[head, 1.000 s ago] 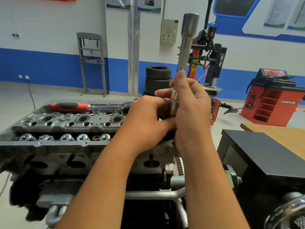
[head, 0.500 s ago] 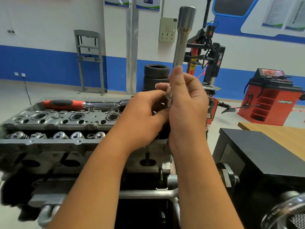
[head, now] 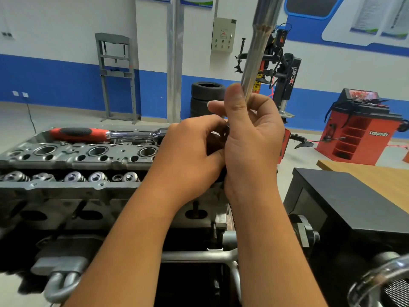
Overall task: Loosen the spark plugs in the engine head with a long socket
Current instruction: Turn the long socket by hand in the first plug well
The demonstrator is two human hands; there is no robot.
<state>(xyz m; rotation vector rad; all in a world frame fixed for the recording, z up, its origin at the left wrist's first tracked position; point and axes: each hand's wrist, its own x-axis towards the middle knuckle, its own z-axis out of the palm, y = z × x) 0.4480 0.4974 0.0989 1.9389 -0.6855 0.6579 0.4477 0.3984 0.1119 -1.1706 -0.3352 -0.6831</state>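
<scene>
A long silver socket (head: 256, 52) stands nearly upright above the engine head (head: 73, 158), its top running out of the frame. My right hand (head: 250, 138) grips its lower shaft, thumb up along the metal. My left hand (head: 190, 151) curls around the socket's bottom end, which is hidden between both hands. A ratchet with a red and black handle (head: 79, 134) lies across the far side of the head. Three round spark plug wells (head: 97, 151) show on the head's top face; any plugs inside are hidden.
A row of valve springs (head: 73, 176) lines the head's near side. A black box (head: 354, 202) and a wooden tabletop (head: 374, 176) stand to the right. Stacked tyres (head: 207, 96), a tyre changer (head: 278, 69) and a red wheel balancer (head: 360, 129) stand behind.
Both hands have lifted the socket higher, so its top now leaves the frame. The ratchet and engine head have not moved.
</scene>
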